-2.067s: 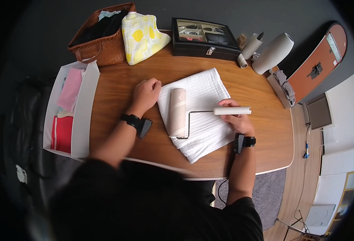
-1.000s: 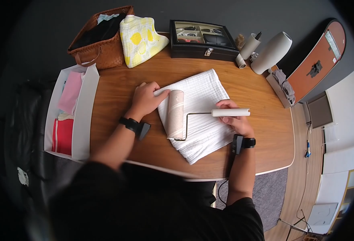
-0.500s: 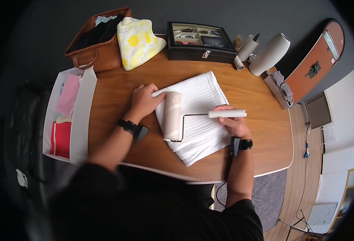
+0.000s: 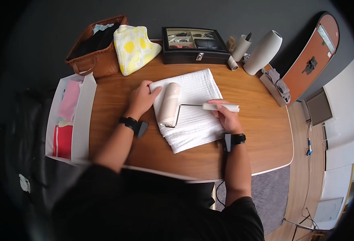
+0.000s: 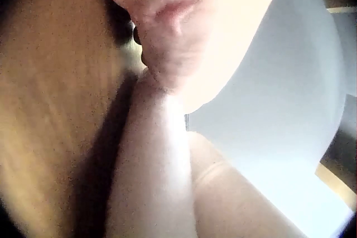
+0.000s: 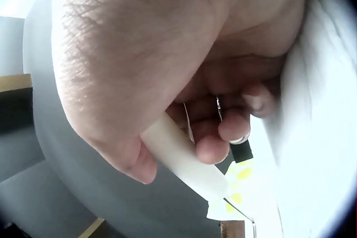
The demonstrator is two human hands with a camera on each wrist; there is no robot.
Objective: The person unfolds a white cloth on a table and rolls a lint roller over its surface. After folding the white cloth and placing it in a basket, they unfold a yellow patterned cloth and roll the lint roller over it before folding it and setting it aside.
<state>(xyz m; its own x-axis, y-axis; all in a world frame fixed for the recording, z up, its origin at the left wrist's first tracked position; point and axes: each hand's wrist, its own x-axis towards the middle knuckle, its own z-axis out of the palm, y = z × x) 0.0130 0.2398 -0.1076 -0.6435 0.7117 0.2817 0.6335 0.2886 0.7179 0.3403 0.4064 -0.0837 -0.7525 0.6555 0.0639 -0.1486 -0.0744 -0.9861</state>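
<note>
A folded white muslin cloth (image 4: 199, 128) lies at an angle on the wooden table. My left hand (image 4: 142, 99) pinches its upper left edge, thumb on top and fingers at the side; the left wrist view shows the thumb (image 5: 173, 54) pressed on the fold, with the roller close behind. My right hand (image 4: 227, 118) holds the white handle (image 4: 230, 108) of a lint roller between thumb and fingers. The wide, pale sticky roll (image 4: 170, 105) lies along the cloth's left side, joined to the handle by a bent wire. In the right wrist view, the fingers (image 6: 212, 147) curl beside the handle.
At left stands a white box (image 4: 82, 120) with folded pink and red cloths. Behind are a brown basket (image 4: 104, 60), a yellow-patterned cloth (image 4: 132, 50) and a black glasses case (image 4: 185, 57). A pale vase (image 4: 264, 52) and small box (image 4: 275, 93) stand at right.
My left hand has gone from resting beside the cloth to pinching its edge. The lint roller and right hand have shifted up and left, and the roll is tilted more. The view has shifted slightly.
</note>
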